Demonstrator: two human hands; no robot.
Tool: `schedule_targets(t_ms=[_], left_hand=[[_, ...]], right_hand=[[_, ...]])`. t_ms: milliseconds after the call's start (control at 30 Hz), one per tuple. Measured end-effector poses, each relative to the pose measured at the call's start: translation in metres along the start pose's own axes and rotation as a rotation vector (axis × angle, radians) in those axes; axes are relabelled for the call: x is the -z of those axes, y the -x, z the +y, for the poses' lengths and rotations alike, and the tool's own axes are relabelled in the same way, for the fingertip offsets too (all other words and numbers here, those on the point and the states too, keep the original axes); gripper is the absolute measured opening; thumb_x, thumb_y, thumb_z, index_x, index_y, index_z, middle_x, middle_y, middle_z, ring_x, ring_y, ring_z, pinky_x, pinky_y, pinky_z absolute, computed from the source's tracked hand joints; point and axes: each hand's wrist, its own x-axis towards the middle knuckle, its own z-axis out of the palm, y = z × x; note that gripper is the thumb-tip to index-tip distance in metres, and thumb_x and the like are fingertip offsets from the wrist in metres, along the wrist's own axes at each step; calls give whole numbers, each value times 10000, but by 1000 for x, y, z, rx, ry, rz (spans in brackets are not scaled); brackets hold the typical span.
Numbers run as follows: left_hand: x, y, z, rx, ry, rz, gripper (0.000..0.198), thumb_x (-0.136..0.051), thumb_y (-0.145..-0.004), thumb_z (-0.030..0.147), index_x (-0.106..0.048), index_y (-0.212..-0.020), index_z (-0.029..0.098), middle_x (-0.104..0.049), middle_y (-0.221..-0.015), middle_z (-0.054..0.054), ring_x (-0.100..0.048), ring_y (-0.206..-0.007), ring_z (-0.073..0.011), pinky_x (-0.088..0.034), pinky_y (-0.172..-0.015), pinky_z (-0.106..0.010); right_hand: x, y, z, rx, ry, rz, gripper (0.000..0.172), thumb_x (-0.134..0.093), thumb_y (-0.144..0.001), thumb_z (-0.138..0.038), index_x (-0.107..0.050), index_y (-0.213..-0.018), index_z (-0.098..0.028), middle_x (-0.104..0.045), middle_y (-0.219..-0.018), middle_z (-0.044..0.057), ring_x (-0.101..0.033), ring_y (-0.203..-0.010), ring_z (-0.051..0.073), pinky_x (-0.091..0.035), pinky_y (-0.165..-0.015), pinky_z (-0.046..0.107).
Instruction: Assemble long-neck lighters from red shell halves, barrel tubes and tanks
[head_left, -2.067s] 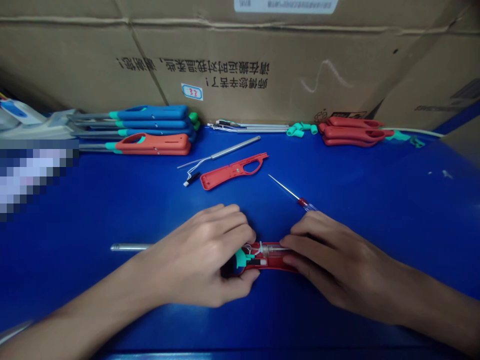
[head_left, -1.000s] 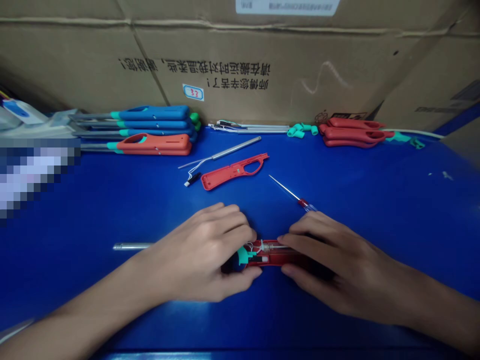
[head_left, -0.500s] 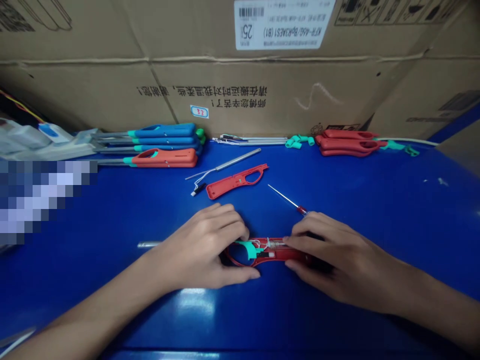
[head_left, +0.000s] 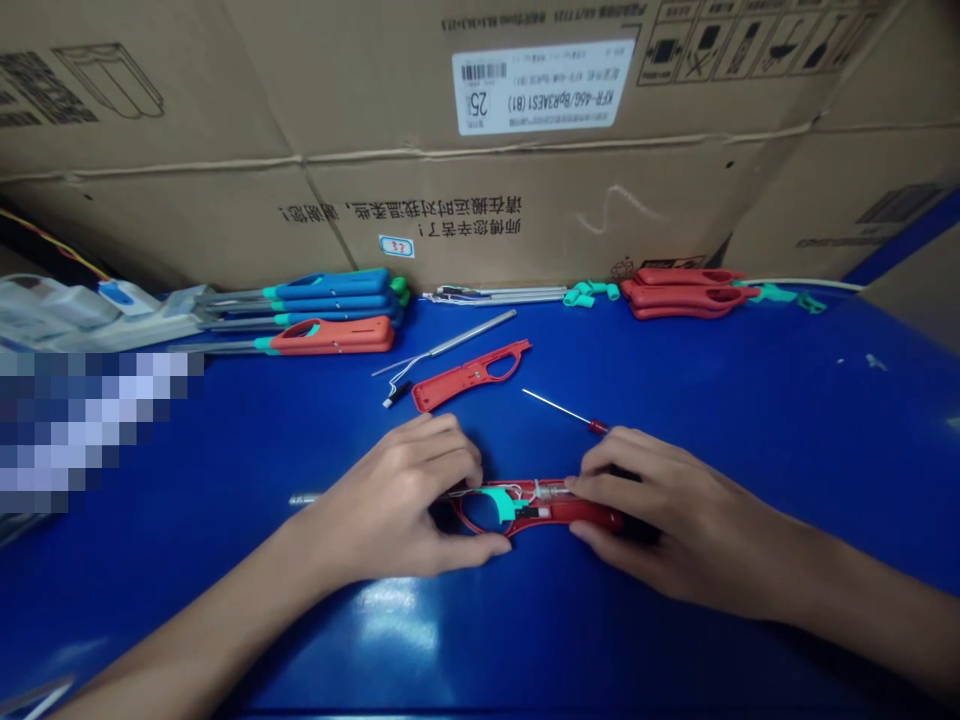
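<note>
My left hand (head_left: 409, 495) is closed around the front of an opened red long-nosed lighter (head_left: 577, 512), thumb below the trigger loop. The lighter's metal tube (head_left: 304, 498) juts out left from under this hand. Inside the open half sit a teal trigger (head_left: 496, 506), white wires, a small black part (head_left: 529, 512) and a clear part. My right hand (head_left: 675, 500) pinches the handle end between thumb and index finger. A screwdriver (head_left: 559, 408) points up-left, its red handle partly hidden by my right fingers; whether they grip it is unclear.
Beyond my hands lie a loose red half shell (head_left: 472, 374) and a metal tube with wires (head_left: 472, 331). Blue lighters (head_left: 330, 290) and an orange one (head_left: 337, 336) are stacked back left. Red shells (head_left: 682, 295) and teal parts (head_left: 589, 292) line the cardboard box (head_left: 420, 180).
The camera view has tilted up slightly, so things appear lower. The screwdriver has turned a little, its tip swinging left. Both hands keep their hold on the lighter.
</note>
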Motion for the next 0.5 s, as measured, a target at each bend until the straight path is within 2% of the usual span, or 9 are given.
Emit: schedule_targets(t_ms=[133, 267, 500], left_hand=[[1, 0, 1, -19, -33, 9, 308, -722, -785, 442, -609, -793, 155, -619, -771, -51, -549, -734, -182, -449, -690, -333], [0, 0, 2, 5, -39, -22, 384, -752, -745, 477, -597, -896, 160, -636, -844, -51, -556, -779, -188, -461, -714, -334], [-4, -1, 2, 34, 14, -58, 392, -766, -733, 472, -575, -877, 161, -633, -868, -53, -565, -811, -199, -467, -752, -350]], right_hand=[[1, 0, -1, -3, 3, -6, 120, -565, -909, -233, -662, -975, -209, -613, -943, 53, -575, -859, 175, -487, -824, 348], [1, 0, -1, 5, 8, 1, 125, -563, -909, -228, -658, -988, -215, -614, -944, 54, -575, -848, 174, -488, -815, 344], [0, -1, 0, -2, 14, -5, 136, -552, -916, -244, -657, -997, -214, -606, -957, 62, -562, -856, 189, -477, -809, 365]])
